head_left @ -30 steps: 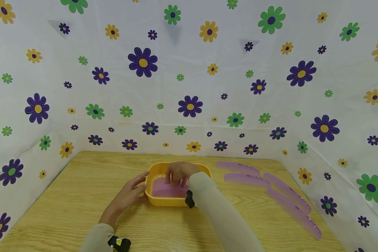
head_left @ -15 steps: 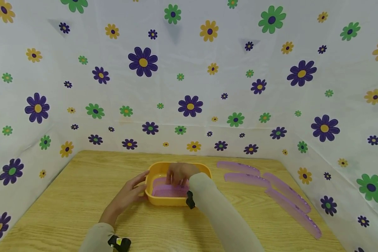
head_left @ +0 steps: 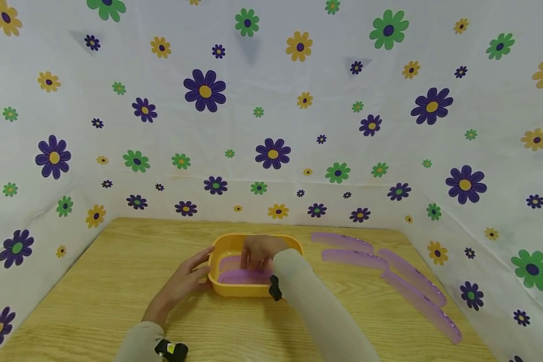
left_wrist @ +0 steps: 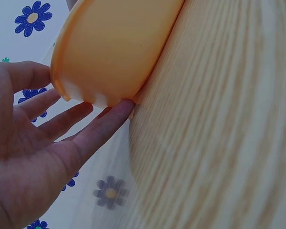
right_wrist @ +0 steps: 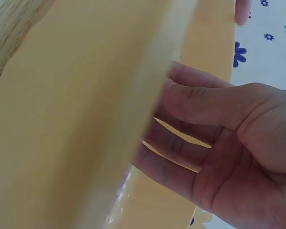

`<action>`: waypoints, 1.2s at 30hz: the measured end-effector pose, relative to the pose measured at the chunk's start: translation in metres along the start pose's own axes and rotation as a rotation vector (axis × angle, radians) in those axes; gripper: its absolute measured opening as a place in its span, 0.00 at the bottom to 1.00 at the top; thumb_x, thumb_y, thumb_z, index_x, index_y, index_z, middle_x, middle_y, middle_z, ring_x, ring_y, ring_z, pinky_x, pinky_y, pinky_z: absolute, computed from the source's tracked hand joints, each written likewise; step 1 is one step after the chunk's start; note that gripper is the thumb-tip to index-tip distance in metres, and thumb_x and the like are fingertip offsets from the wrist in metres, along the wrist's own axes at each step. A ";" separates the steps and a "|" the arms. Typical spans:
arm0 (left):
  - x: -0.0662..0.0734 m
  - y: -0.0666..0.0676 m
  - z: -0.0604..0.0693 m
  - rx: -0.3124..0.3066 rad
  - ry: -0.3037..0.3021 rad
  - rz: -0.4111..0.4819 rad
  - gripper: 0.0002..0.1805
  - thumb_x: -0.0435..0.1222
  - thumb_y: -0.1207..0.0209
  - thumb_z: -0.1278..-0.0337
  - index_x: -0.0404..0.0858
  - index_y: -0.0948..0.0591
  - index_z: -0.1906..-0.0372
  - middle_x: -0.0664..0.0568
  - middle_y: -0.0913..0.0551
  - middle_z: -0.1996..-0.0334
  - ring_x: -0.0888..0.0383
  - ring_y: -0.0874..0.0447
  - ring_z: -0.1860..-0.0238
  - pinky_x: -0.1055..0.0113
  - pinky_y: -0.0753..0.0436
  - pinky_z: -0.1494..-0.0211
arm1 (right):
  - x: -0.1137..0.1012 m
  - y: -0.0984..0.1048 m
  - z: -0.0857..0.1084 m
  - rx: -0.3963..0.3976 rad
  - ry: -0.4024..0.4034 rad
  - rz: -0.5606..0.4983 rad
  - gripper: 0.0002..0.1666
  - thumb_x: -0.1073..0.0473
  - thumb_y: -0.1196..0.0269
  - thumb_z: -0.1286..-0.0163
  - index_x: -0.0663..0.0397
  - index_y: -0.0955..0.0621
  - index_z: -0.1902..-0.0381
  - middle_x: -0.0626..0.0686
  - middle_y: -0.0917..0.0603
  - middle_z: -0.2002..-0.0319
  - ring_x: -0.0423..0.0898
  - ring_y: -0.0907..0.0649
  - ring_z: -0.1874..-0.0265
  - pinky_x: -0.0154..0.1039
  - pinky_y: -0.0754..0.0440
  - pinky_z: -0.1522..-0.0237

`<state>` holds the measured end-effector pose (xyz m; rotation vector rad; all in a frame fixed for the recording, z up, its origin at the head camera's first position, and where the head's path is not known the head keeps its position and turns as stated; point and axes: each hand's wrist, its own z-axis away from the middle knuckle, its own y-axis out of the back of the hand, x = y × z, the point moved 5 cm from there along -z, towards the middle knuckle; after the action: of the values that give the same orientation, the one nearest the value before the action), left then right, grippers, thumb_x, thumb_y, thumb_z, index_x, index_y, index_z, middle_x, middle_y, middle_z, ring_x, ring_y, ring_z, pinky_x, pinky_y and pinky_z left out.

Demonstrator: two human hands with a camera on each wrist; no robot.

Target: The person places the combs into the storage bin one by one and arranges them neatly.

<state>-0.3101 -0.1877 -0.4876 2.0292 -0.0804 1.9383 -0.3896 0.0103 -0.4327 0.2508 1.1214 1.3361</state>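
Head view: the front comb is laid left-to-right beneath the right hand, its closure undiscernible; the tub is touched by the left hand, fingers straight.

Long off-white sleeves — left one ending behind bare left hand, right one close behind bare right hand. Chunky black gadget at left cuff, yellow label — another black gadget at right cuff.
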 end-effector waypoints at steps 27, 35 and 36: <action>0.004 -0.002 0.000 -0.018 -0.020 -0.010 0.32 0.35 0.55 0.19 0.39 0.46 0.17 0.30 0.49 0.18 0.29 0.36 0.24 0.51 0.13 0.39 | 0.023 0.039 0.037 0.020 0.159 0.075 0.10 0.68 0.34 0.30 0.53 0.12 0.53 0.51 0.12 0.59 0.48 0.15 0.61 0.47 0.08 0.54; 0.002 -0.002 0.001 0.006 0.011 -0.032 0.32 0.37 0.53 0.19 0.43 0.44 0.17 0.34 0.47 0.18 0.31 0.37 0.23 0.52 0.14 0.38 | 0.040 0.049 0.052 0.048 0.147 0.064 0.10 0.67 0.33 0.30 0.54 0.13 0.52 0.52 0.12 0.59 0.48 0.15 0.62 0.46 0.08 0.55; 0.002 -0.002 0.001 0.002 0.005 -0.035 0.32 0.37 0.54 0.19 0.42 0.45 0.17 0.34 0.48 0.18 0.30 0.36 0.23 0.52 0.13 0.38 | 0.043 0.049 0.054 0.054 0.147 0.067 0.10 0.66 0.33 0.30 0.53 0.13 0.52 0.52 0.12 0.60 0.48 0.15 0.62 0.46 0.08 0.56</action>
<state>-0.3083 -0.1861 -0.4859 2.0129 -0.0423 1.9235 -0.3876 0.0846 -0.3923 0.2348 1.2830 1.4026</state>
